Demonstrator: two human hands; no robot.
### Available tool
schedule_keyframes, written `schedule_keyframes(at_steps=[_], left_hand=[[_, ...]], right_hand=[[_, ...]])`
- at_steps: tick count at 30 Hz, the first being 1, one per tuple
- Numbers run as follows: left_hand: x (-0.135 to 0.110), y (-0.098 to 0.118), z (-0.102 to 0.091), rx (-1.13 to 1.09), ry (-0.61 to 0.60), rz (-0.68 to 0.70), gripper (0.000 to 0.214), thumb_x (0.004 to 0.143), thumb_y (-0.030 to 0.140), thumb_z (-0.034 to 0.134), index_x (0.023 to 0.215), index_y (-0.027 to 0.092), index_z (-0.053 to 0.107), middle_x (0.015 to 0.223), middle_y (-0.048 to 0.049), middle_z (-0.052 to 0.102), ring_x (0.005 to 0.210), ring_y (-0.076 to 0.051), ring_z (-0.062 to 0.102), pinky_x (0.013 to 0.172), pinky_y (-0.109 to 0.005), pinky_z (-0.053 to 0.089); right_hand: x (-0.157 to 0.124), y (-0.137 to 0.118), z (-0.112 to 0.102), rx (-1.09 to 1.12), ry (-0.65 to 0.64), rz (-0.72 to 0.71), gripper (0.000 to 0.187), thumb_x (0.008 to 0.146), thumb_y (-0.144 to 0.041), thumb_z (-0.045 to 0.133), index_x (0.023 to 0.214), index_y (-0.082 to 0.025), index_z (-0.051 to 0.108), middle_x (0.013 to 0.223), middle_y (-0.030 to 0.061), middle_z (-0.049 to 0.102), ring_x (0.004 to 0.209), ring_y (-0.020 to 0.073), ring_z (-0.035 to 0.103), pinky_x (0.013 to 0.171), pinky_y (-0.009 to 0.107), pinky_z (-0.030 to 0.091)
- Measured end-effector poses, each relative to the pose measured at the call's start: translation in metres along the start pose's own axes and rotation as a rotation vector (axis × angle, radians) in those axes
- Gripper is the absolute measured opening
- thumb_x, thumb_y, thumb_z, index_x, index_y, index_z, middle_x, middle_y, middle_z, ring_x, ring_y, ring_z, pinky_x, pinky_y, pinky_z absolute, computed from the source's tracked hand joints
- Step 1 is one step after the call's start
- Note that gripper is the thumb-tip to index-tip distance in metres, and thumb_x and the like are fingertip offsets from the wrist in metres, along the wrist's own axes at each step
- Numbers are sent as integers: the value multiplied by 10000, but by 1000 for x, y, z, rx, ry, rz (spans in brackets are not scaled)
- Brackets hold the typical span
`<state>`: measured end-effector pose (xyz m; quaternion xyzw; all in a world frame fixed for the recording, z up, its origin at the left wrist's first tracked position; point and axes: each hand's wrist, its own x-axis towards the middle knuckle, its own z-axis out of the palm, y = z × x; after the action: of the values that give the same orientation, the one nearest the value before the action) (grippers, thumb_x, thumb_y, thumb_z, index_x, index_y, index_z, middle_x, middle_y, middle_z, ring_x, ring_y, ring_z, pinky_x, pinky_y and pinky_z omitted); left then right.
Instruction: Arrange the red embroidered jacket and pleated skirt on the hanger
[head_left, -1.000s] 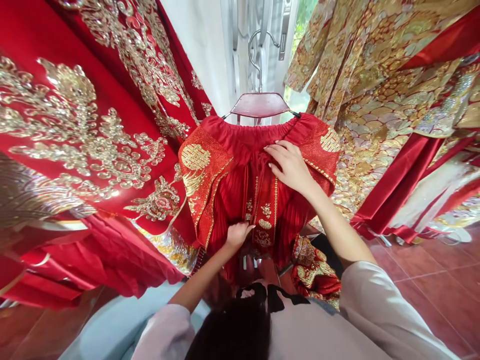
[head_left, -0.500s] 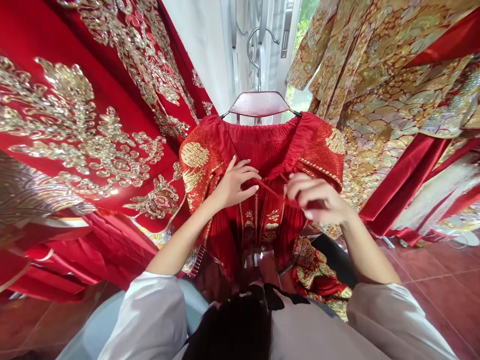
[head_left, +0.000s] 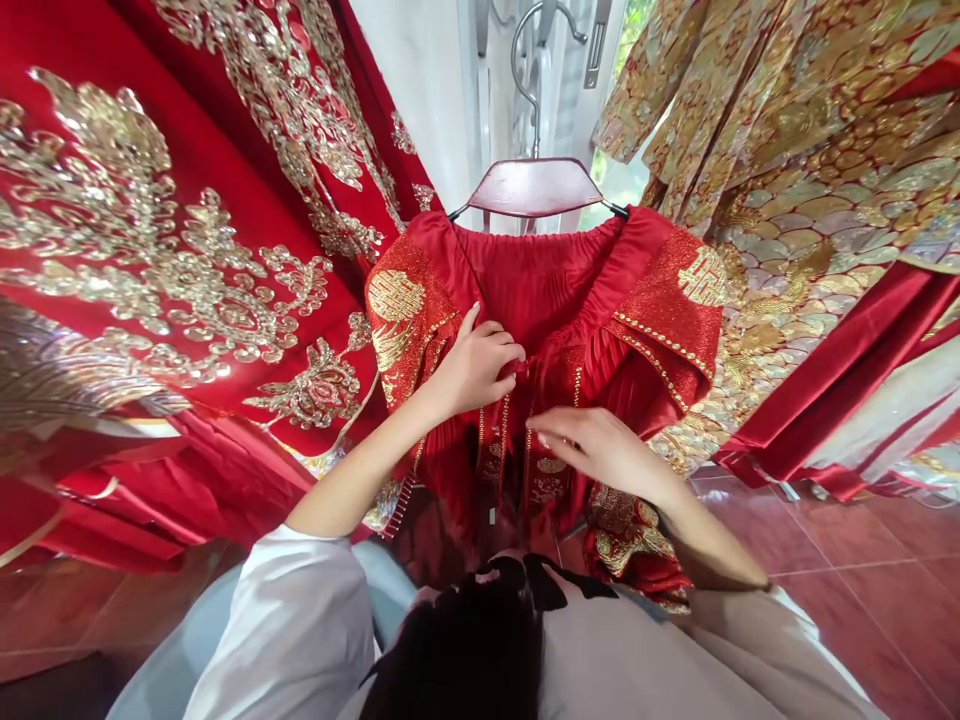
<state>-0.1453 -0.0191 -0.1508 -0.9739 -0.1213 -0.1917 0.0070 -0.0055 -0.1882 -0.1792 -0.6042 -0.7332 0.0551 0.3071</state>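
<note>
A red jacket [head_left: 540, 265] with pleats, gold embroidery and beaded edges hangs in front of me on a hanger [head_left: 536, 190]. At the gathered neckline, my left hand [head_left: 484, 368] is pinched on a thin red cord at the top of the front opening, its index finger raised against the cloth. Lower down, my right hand [head_left: 604, 448] is at the right front panel [head_left: 551, 465], fingers together and tips by the beaded edge. Whatever lies between the right fingertips is too small to make out.
Red garments with silver-gold beadwork [head_left: 187, 250] hang close on the left, a gold patterned garment [head_left: 817, 200] on the right. A door with a metal latch [head_left: 598, 50] is behind the hanger. Red floor tiles [head_left: 862, 570] and a light blue rounded seat [head_left: 195, 625] show below.
My right hand has moved down and inward from beside the neckline to the front panel. The cord no longer stretches between both hands. My left hand stays at the neckline. The view has shifted slightly.
</note>
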Motion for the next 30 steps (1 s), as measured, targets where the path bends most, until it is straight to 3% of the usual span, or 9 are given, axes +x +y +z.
schedule_keyframes(at_steps=[3,6,9,13,20,24,27,28,30], left_hand=[[-3,5,-2,-28,12,2,128,795,209,565,864,209,673,874,-17,667,1046,-235,533,1154,-601,95],[-4,7,-3,-65,10,-11,134,822,222,547,863,205,674,864,-17,664,1051,-224,521,1164,-574,105],[-4,7,-6,-100,-2,-4,160,866,244,518,861,207,673,859,-12,664,1044,-212,520,1169,-550,129],[-9,8,-7,-76,34,10,179,902,249,499,852,205,665,884,-10,670,1033,-211,527,1160,-543,176],[-26,2,0,80,101,-9,216,926,247,464,835,180,648,865,-45,676,974,-236,555,1095,-569,290],[-32,-2,-9,24,192,13,133,893,266,545,819,189,622,869,-23,674,902,-203,597,1110,-557,282],[-31,-3,-25,-39,460,-91,166,885,325,566,794,187,578,847,-29,661,819,-169,617,975,-411,457],[-28,-5,-29,-33,552,-178,190,890,352,553,796,187,568,825,-35,652,802,-172,621,894,-372,496],[-17,-11,-31,11,664,-385,236,892,411,532,838,183,556,789,-49,634,792,-199,630,797,-356,517]], right_hand=[[28,19,31,-60,191,150,315,924,-259,431,1083,-165,687,1050,86,700,895,199,675,792,321,516],[44,28,51,-65,358,231,271,902,-298,494,968,-137,702,937,102,711,819,219,665,754,324,495],[47,30,55,72,439,199,279,900,-312,483,803,-153,690,793,63,699,684,163,619,680,264,454],[37,37,68,205,327,254,334,876,-343,493,633,-144,606,572,18,577,512,103,466,550,219,355],[-4,67,122,139,35,476,260,800,-156,505,547,-158,569,549,29,596,515,127,528,564,232,378],[-23,75,87,148,-40,483,276,770,-136,537,498,-182,554,475,12,567,461,145,544,513,247,389],[-25,60,28,181,-11,456,312,853,-247,525,550,-195,579,526,16,610,460,157,570,499,274,425],[-21,52,9,162,104,451,303,893,-322,498,642,-202,619,601,24,643,495,159,589,521,288,447],[-4,37,-22,10,557,418,296,907,-428,483,829,-202,656,705,43,659,540,156,591,527,296,461]])
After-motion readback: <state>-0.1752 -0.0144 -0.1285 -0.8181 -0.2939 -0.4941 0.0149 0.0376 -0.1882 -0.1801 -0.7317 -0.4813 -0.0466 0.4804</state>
